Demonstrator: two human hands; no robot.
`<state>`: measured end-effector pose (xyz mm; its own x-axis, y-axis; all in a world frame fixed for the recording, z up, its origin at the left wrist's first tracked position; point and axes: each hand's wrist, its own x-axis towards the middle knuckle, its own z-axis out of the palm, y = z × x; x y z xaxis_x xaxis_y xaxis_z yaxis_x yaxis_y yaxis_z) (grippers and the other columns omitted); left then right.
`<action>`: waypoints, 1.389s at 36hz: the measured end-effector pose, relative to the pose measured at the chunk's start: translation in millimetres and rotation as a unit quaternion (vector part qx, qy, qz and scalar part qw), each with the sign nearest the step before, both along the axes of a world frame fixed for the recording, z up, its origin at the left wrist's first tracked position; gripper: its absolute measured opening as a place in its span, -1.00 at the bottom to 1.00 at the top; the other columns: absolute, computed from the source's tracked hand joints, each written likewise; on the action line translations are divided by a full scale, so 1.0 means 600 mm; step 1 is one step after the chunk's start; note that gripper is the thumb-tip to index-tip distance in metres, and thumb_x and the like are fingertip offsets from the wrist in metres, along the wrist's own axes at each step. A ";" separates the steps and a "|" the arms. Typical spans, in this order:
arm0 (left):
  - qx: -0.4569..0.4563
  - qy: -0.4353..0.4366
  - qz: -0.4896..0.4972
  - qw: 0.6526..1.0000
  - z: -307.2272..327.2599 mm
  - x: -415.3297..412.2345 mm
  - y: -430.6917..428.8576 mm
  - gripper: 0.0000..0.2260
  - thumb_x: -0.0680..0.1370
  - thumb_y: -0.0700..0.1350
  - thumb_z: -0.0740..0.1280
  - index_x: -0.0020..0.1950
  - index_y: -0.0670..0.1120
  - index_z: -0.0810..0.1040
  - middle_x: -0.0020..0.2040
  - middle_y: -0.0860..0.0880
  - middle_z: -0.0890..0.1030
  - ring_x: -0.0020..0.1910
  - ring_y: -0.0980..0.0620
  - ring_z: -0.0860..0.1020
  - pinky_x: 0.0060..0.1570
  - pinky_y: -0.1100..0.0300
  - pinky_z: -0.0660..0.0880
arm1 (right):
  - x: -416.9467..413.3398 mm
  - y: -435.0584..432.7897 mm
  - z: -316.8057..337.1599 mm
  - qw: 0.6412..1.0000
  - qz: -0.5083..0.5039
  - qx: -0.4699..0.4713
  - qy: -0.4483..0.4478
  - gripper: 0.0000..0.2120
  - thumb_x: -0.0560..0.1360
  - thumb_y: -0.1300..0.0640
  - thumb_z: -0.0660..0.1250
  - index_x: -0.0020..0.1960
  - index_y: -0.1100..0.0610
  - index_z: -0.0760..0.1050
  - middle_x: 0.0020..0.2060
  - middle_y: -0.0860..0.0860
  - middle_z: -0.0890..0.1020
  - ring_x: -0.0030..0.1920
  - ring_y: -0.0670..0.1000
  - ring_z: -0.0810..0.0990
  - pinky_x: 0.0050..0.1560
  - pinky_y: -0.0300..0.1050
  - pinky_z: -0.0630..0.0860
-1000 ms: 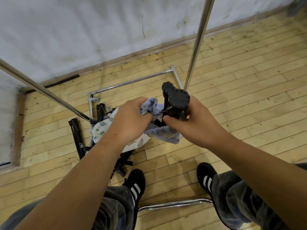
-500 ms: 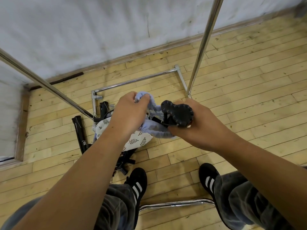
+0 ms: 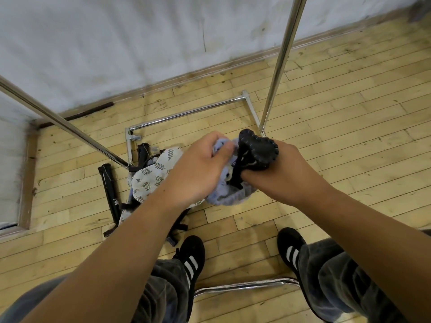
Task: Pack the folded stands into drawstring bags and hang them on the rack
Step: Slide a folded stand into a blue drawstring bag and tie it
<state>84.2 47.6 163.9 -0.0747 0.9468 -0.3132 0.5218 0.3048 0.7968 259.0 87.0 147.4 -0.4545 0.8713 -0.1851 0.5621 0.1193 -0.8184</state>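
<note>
Plank floor [image 3: 349, 136] w/ scuffed grey wall [image 3: 116, 43] behind, chrome rack [image 3: 277, 66] on it; L hand [image 3: 198, 171] fingers [image 3: 210, 139] pinch blue bag [image 3: 231, 194], R hand [image 3: 284, 173] grips folded stand [image 3: 256, 150].

The left hand [image 3: 198, 169] and right hand [image 3: 286, 173] are bare, as are both forearms as far as the frame's edge. The legs wear loose trousers [image 3: 340, 278] of faded, mottled dark-grey cloth. The left sneaker [image 3: 191, 250] and right sneaker [image 3: 289, 243] are black low-tops with slanting white side stripes.
</note>
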 end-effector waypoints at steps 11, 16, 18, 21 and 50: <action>-0.091 -0.015 -0.071 0.993 0.011 -0.007 0.006 -0.58 0.58 -0.09 0.41 0.37 0.24 0.44 0.21 0.19 0.58 -0.23 0.34 0.60 -0.23 0.39 0.55 | 0.014 0.011 -0.015 0.995 0.008 -0.007 -0.098 -0.83 0.45 0.09 0.48 -0.17 0.12 0.52 -0.35 0.01 0.57 -0.35 -0.05 0.49 -0.42 -0.32 0.34; -0.059 0.057 -0.036 0.996 0.004 -0.017 0.012 -0.60 0.59 -0.11 0.34 0.39 0.23 0.49 0.32 0.14 0.55 -0.02 0.22 0.62 -0.21 0.31 0.47 | 0.021 0.006 -0.014 0.998 0.002 0.017 -0.064 -0.61 0.45 0.19 0.46 -0.36 -0.07 0.32 -0.51 -0.11 0.44 -0.45 -0.18 0.41 -0.42 -0.42 0.34; -0.027 0.110 -0.033 0.993 -0.003 -0.017 0.014 -0.63 0.62 -0.10 0.32 0.39 0.21 0.51 0.27 0.12 0.58 -0.04 0.22 0.61 -0.23 0.37 0.44 | 0.023 0.005 -0.014 0.997 0.009 0.038 -0.060 -0.52 0.45 0.24 0.43 -0.38 -0.17 0.24 -0.51 -0.21 0.48 -0.42 -0.24 0.44 -0.37 -0.45 0.35; 0.008 0.140 -0.030 0.990 -0.007 -0.012 0.020 -0.70 0.66 -0.11 0.30 0.35 0.18 0.57 0.22 0.14 0.63 -0.03 0.23 0.59 -0.23 0.47 0.41 | 0.026 0.006 -0.016 0.994 0.019 0.069 -0.084 -0.56 0.43 0.24 0.41 -0.36 -0.13 0.23 -0.50 -0.10 0.44 -0.41 -0.17 0.43 -0.36 -0.40 0.35; 0.086 0.128 0.055 0.987 0.002 0.003 0.044 -0.79 0.65 -0.01 0.32 0.21 0.26 0.62 -0.09 0.13 0.69 -0.19 0.25 0.59 -0.23 0.34 0.40 | 0.040 0.008 -0.008 0.993 0.029 0.061 -0.100 -0.67 0.48 0.03 0.41 -0.28 -0.11 0.27 -0.40 -0.08 0.45 -0.41 -0.10 0.41 -0.42 -0.30 0.32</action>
